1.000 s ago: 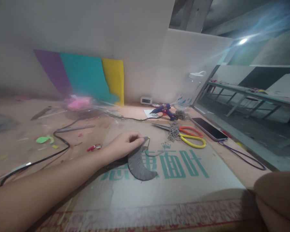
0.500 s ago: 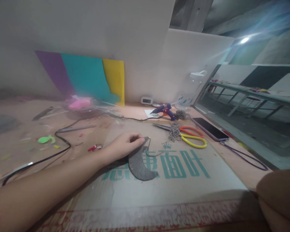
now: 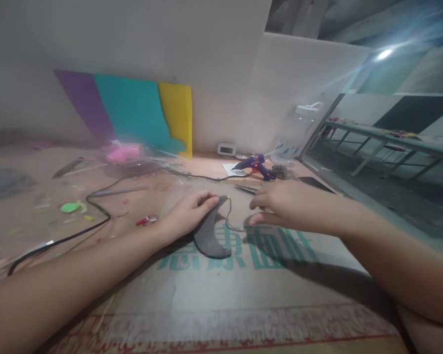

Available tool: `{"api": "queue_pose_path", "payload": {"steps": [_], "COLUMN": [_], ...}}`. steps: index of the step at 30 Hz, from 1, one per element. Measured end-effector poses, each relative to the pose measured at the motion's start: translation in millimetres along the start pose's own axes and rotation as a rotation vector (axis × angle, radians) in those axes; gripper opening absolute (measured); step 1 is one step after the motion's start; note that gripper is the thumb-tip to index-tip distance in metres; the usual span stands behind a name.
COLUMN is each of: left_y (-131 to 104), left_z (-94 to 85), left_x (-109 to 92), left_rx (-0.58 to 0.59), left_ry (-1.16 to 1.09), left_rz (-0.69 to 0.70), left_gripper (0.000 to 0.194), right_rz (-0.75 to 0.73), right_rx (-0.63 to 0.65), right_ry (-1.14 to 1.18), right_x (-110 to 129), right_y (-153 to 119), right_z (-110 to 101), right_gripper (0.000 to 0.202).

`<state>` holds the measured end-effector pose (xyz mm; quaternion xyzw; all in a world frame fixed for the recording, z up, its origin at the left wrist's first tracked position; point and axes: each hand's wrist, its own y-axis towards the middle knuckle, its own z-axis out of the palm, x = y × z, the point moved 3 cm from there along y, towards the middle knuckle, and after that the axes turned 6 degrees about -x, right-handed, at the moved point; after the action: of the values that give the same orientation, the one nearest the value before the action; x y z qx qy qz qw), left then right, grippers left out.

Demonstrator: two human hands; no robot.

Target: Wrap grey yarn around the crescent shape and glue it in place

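My left hand [image 3: 192,211] is closed, thumb and fingers pinching the upper tip of a grey crescent-shaped piece [image 3: 209,240] wrapped in cord. A loose grey cord [image 3: 229,221] runs from that tip, by a small yellow spot, and curves right toward my right hand [image 3: 280,204]. This hand hovers palm down over the scissors, thumb and fingers apart, with no visible hold on anything. Only the blades of the scissors [image 3: 245,189] show; their handles and the bundle of cord are hidden beneath the hand.
A blue glue gun [image 3: 253,164] with a lit red light rests behind, its black cable [image 3: 103,223] trailing left. Further back stand a small digital clock [image 3: 226,149] and a clear bottle [image 3: 302,128]. A phone [image 3: 315,184] is partly covered. Scraps and a craft knife [image 3: 68,168] lie left.
My right hand has come in from the right edge to above the scissors and the cord bundle. My left hand keeps its pinch on the crescent, whose lower end has shifted slightly left.
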<state>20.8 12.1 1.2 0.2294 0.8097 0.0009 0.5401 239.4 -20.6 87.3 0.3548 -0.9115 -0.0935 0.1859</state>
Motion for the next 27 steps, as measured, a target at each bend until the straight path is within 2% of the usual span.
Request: {"api": "queue_pose_path", "payload": {"steps": [2,4,6,9,11,14,17,20,23,27], "left_y": [0.5,1.1,1.5,1.3,1.1,1.1,1.4,1.7,2.1,3.1], "left_z": [-1.7,-2.3,-2.0,-1.8,-1.8,-0.9,0.1,0.4,0.1,0.2], "left_x": [-1.2,-0.1,2.5,6.0,6.5,4.5,1.5,0.0,-0.5,0.4], "left_rx": [-0.031,-0.033,-0.017,-0.015,-0.031,-0.038,-0.048,-0.056,-0.057,-0.059], "left_ry": [0.030,0.028,0.014,0.006,-0.005,-0.018,-0.050,-0.104,-0.086,-0.053], "left_rz": [0.011,0.026,0.030,0.006,-0.017,-0.048,-0.064,-0.081,-0.077,-0.067], "left_gripper": [0.033,0.034,0.034,0.034,0.033,0.030,0.030,0.029,0.030,0.031], "right_rz": [-0.052,-0.034,0.044,0.128,0.162,0.241,0.308,0.352,0.368,0.363], "right_rx": [0.164,0.209,0.139,-0.041,-0.117,-0.148,-0.203,-0.291,-0.288,-0.245], "right_ry": [-0.047,0.008,0.123,0.259,0.308,0.388,0.581,0.844,0.998,1.044], "right_x": [4.5,3.4,-2.0,-9.5,-11.7,-14.0,-18.4,-24.1,-25.8,-23.8], "right_y": [14.2,22.7,24.5,18.2,12.8,9.0,10.4,13.5,15.5,15.6], "right_z": [23.4,43.8,59.0,72.5,77.3,81.7,84.4,86.0,86.8,87.0], "right_gripper": [0.023,0.028,0.029,0.019,0.012,0.011,0.006,0.020,0.029,0.033]}}
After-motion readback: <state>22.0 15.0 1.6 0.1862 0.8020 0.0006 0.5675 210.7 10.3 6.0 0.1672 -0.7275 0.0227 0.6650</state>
